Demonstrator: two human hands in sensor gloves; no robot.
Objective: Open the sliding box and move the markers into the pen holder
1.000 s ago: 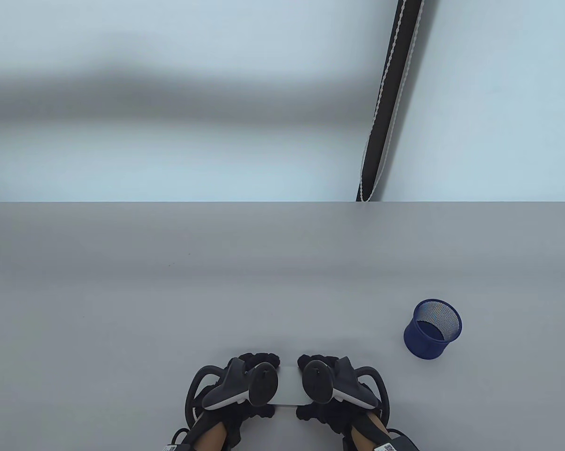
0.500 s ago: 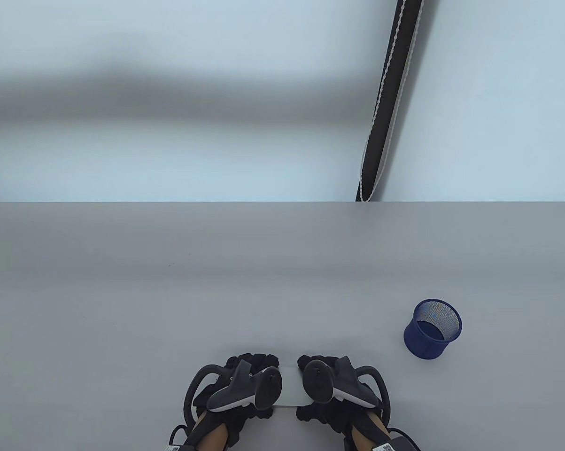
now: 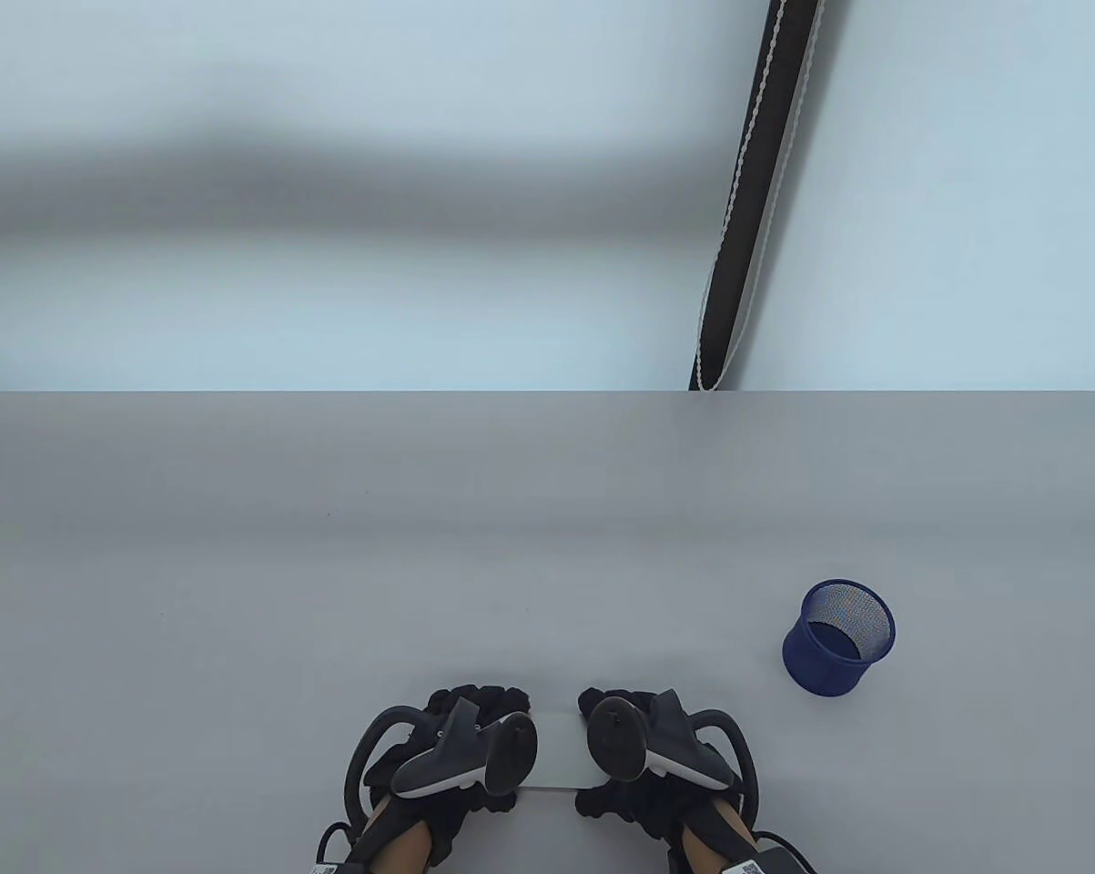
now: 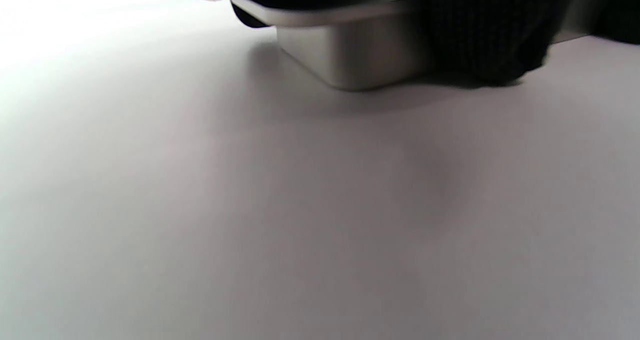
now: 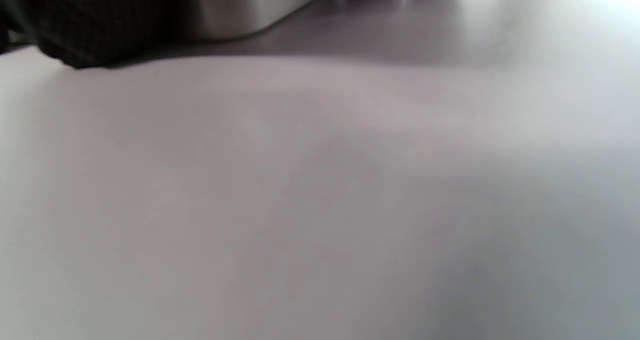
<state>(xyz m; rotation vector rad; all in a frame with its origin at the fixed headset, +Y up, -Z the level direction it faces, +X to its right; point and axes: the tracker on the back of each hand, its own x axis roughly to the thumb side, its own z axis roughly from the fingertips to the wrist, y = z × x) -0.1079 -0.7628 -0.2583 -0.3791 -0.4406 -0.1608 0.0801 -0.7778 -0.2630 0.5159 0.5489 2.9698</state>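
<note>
Both hands, left [image 3: 461, 751] and right [image 3: 647, 746], clasp opposite ends of the sliding box [image 3: 561, 746], fingers curled over it.

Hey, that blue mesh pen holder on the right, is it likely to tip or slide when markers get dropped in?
The pen holder looks like thin wire mesh and empty, so probably light and apt to slide on the smooth table if bumped. It stands upright, wider at the rim than the base, so a marker striking the rim might tip it.
</note>
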